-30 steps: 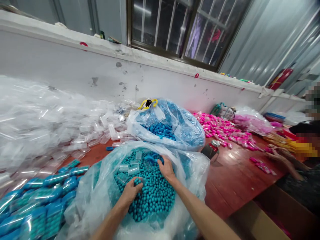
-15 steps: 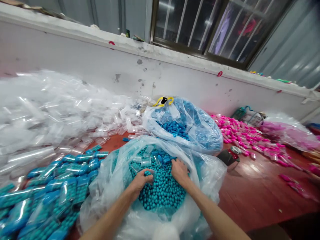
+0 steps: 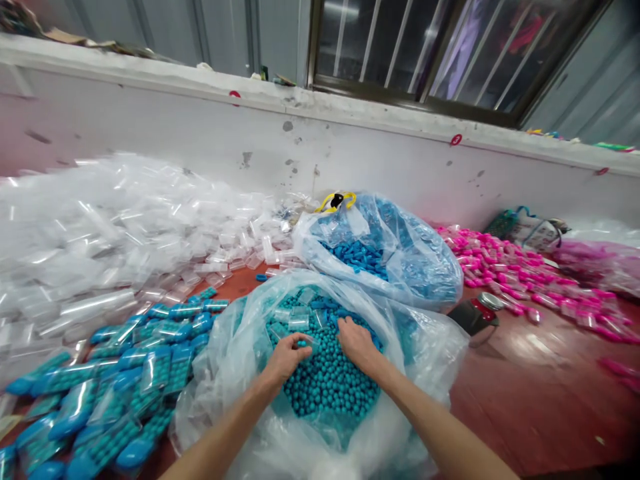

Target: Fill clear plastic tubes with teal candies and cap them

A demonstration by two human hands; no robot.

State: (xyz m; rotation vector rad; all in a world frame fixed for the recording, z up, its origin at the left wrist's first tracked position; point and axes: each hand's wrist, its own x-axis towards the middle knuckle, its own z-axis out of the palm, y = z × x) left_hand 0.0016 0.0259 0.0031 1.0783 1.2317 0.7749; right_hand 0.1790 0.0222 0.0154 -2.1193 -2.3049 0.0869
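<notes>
A clear plastic bag (image 3: 215,373) stands open in front of me, full of small teal beads (image 3: 330,380). Over its left part, my left hand (image 3: 290,355) has its fingers closed round a small clear container (image 3: 309,341), seen edge-on. My right hand (image 3: 357,343) reaches to the beads at the right, its fingers bent together; what they hold, if anything, is hidden. Several clear empty containers (image 3: 299,318) and some blue caps lie on the beads behind my hands.
Filled containers with blue caps (image 3: 150,370) lie at left, below a large heap of clear containers (image 3: 125,220). Behind stands a bag of blue caps (image 3: 430,267). Pink pieces (image 3: 505,267) and a dark object with a metal top (image 3: 475,313) are at right.
My right hand has drawn slightly left and off the blue caps. My left hand has tipped the clear container, and the beads seen at its fingertips no longer show. The view has shifted a little.
</notes>
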